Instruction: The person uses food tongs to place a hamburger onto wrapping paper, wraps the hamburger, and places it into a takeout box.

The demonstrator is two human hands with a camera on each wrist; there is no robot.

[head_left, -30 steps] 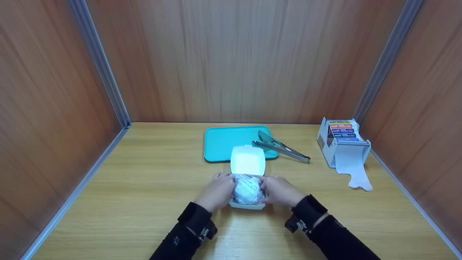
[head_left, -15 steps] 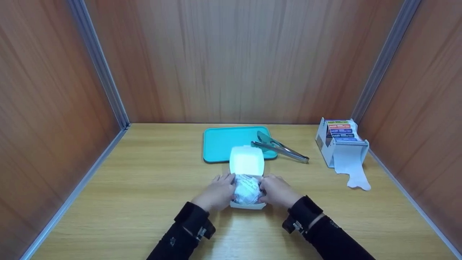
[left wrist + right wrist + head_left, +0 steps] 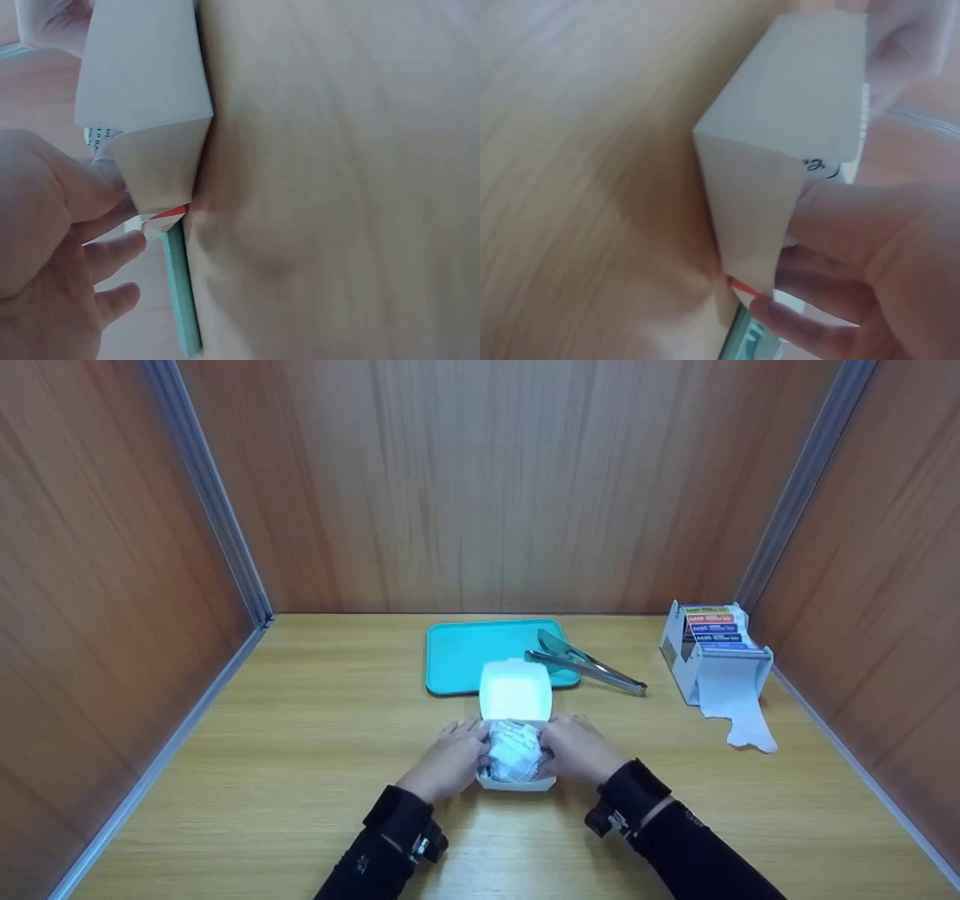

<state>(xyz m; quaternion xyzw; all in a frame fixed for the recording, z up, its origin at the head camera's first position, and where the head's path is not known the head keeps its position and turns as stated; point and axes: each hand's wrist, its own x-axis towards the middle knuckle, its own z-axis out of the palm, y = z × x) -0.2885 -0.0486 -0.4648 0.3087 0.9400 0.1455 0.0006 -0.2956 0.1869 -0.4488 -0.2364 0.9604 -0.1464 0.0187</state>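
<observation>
A white hinged carton (image 3: 516, 690) stands on the table with its lid tilted back. Inside its base lies a round bundle wrapped in printed paper (image 3: 514, 751); what it wraps is hidden. My left hand (image 3: 450, 757) holds the bundle's left side. In the left wrist view, its thumb reaches over the carton wall (image 3: 165, 165) and the outer fingers are spread beyond the corner. From the opposite side my right hand (image 3: 581, 750) grips the bundle, its thumb (image 3: 832, 217) inside the wall. The fingertips within the carton are partly hidden.
Behind the carton lies a turquoise tray (image 3: 457, 656), partly covered by the lid. Metal tongs (image 3: 592, 669) rest across its right edge. At the right stands a white dispenser (image 3: 682, 667) with coloured labels and a torn white sheet (image 3: 735, 712) hanging from it. Wooden panels (image 3: 495, 487) surround the table.
Both hands have shifted slightly around the bundle. My left fingers now lie straighter along the carton's side, and my right fingers sit closer against the bundle. Tray, tongs and dispenser stay in place.
</observation>
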